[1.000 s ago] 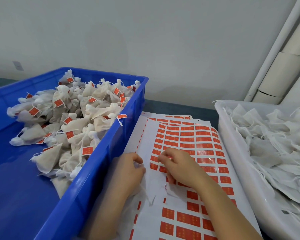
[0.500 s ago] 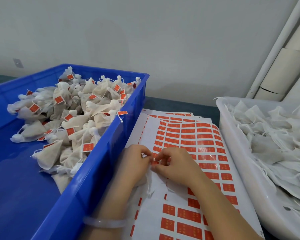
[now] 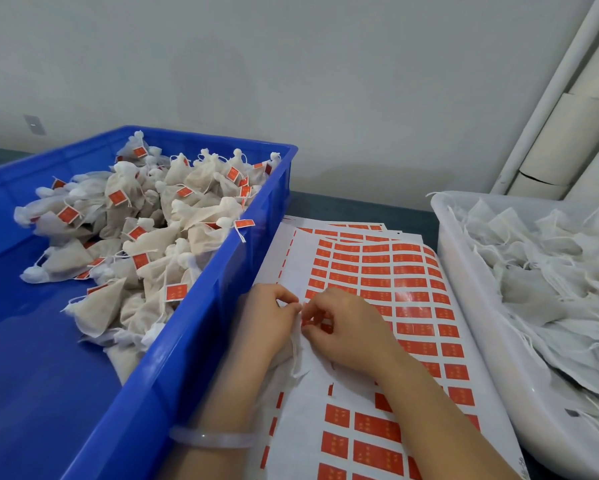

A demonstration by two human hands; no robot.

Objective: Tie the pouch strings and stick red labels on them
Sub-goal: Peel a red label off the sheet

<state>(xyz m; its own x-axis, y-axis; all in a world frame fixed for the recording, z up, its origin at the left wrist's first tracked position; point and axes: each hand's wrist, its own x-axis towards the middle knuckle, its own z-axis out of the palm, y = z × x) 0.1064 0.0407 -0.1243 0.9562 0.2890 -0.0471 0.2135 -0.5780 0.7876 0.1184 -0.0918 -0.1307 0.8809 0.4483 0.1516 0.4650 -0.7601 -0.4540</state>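
Working at 6 o'clock of frame, over the label sheet (image 3: 412, 306). Pinched in left hand (image 3: 266, 320), thumb & forefinger curled tight: white pouch string (image 3: 295, 355), loose end dangling toward 6 o'clock. Rest of pouch (image 3: 280, 362) mostly hidden under that hand & wrist, only a bit of white fabric showing. Pinched in right hand (image 3: 346, 330), fingers curled, tips almost touching left-hand tips: small red label (image 3: 306, 323), right at the string. Can't tell whether stuck on yet.

Lying flat on dark table (image 3: 360, 206): sheet w/ rows of red stickers, several gaps near the hands, more sheets stacked beneath, edges poking out at 12 o'clock.

At 9 o'clock of hands, just beside left forearm: blue bin (image 3: 187, 341), holding a heap of tied pouches (image 3: 145, 237), most w/ red tag, piled toward its 12–3 o'clock side. One tag draped at the rim by the sheet. At 3 o'clock: white tub (image 3: 464, 306), full of flat untied pouches (image 3: 550, 271), strings loose. Pale bracelet (image 3: 211, 438) on left wrist, at 6 o'clock of hands.

Behind, at 12 o'clock: plain grey wall (image 3: 291, 81). At 1–2 o'clock: white pipe (image 3: 550, 98) & pale rolls (image 3: 575, 133) leaning in corner.
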